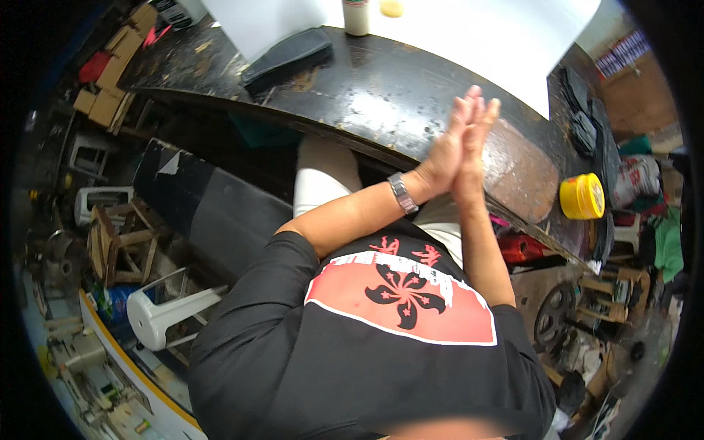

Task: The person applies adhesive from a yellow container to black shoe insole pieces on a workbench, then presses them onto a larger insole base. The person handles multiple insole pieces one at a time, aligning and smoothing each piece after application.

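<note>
A black printed T-shirt [293, 367] is nearest. Beyond, the left hand [440, 160] and right hand [471, 161] press palm to palm, fingers straight, seemingly gripping nothing. A careless rightward swing could knock the yellow tub [581, 196] off the bench [374, 84]. Just right of the hands, a brown slab [522, 176] lies there, long axis slanting far-left to near-right.

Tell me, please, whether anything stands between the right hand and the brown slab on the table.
Nothing visible stands between the right hand and the brown slab: the left hand is on the right hand's other side, and the yellow tub sits past the slab.
</note>
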A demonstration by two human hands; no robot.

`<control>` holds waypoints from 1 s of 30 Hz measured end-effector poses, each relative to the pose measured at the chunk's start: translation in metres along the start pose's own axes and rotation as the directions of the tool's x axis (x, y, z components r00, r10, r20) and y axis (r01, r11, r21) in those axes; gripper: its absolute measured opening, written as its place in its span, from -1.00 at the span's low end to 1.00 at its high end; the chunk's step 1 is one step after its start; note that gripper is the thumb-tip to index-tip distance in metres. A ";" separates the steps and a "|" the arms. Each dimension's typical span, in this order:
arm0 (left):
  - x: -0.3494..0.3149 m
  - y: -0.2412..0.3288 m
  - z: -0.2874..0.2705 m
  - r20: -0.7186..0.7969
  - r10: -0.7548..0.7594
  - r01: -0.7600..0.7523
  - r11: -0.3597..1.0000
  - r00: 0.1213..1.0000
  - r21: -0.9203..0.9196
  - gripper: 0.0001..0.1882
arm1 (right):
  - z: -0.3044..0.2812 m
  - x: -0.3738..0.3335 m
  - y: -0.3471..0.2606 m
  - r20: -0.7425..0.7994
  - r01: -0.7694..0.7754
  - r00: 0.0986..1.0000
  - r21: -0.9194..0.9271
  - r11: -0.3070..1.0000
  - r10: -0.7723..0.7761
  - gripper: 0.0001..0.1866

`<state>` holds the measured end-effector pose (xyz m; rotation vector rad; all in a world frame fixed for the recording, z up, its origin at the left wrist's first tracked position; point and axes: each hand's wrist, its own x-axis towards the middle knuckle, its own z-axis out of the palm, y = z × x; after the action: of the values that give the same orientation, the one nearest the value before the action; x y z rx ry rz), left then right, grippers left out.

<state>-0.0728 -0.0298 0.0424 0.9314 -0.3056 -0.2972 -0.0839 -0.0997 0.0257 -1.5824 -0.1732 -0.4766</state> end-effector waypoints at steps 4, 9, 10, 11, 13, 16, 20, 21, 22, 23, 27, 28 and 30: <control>-0.016 0.017 0.016 0.356 0.274 -0.422 0.782 0.894 0.459 -0.04 | -0.016 0.040 -0.019 -0.153 -0.205 0.959 0.195 0.959 0.236 -0.03; -0.023 0.066 -0.041 0.603 0.031 -0.510 0.571 0.797 0.643 -0.44 | -0.033 0.064 -0.010 -0.147 -0.284 0.943 0.105 0.953 0.297 -0.12; -0.019 0.082 -0.063 0.527 0.058 -0.491 0.459 0.848 0.740 -0.57 | -0.037 0.056 -0.005 -0.120 -0.265 0.957 0.025 0.964 0.266 -0.15; -0.015 0.098 -0.086 0.451 0.094 -0.455 0.335 0.887 0.825 -0.70 | -0.041 0.049 0.000 -0.091 -0.226 0.971 -0.055 0.973 0.220 -0.17; -0.002 0.136 -0.140 0.410 0.299 -0.447 0.066 0.862 0.892 -0.69 | -0.047 0.036 0.014 -0.172 -0.163 0.974 -0.062 0.985 0.151 -0.20; 0.013 0.178 -0.207 0.201 0.268 -0.109 -0.323 0.942 0.940 -0.47 | -0.055 0.026 0.028 -0.307 -0.097 0.946 0.027 0.995 0.101 -0.16; 0.020 0.191 -0.263 0.063 0.210 0.071 -0.573 0.976 0.816 -0.21 | -0.059 0.026 0.033 -0.267 -0.068 0.962 -0.028 0.997 0.059 -0.14; 0.021 0.192 -0.272 0.103 0.234 0.042 -0.541 0.967 0.840 -0.22 | -0.059 0.026 0.033 -0.259 -0.091 0.962 -0.025 0.996 0.081 -0.14; 0.022 0.192 -0.279 0.089 0.233 0.043 -0.508 0.968 0.860 -0.23 | -0.058 0.025 0.032 -0.239 -0.094 0.967 -0.023 0.995 0.086 -0.14; 0.024 0.192 -0.283 0.048 0.220 0.065 -0.478 0.974 0.876 -0.24 | -0.058 0.024 0.031 -0.219 -0.097 0.971 -0.021 0.995 0.091 -0.13; 0.032 0.195 -0.290 0.070 0.179 0.043 -0.560 0.981 0.828 -0.28 | -0.056 0.022 0.030 -0.190 -0.110 0.978 -0.103 0.989 0.089 -0.12; 0.033 0.196 -0.289 0.068 0.154 0.035 -0.581 0.986 0.813 -0.28 | -0.055 0.023 0.031 -0.189 -0.127 0.976 -0.084 0.988 0.109 -0.11; 0.033 0.195 -0.287 0.086 0.127 0.012 -0.622 0.988 0.783 -0.28 | -0.055 0.023 0.030 -0.175 -0.122 0.979 -0.105 0.987 0.103 -0.11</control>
<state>0.0902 0.2788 0.0457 3.0675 -0.5897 0.4572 -0.0616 -0.1598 0.0075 -1.6458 0.0743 -0.5371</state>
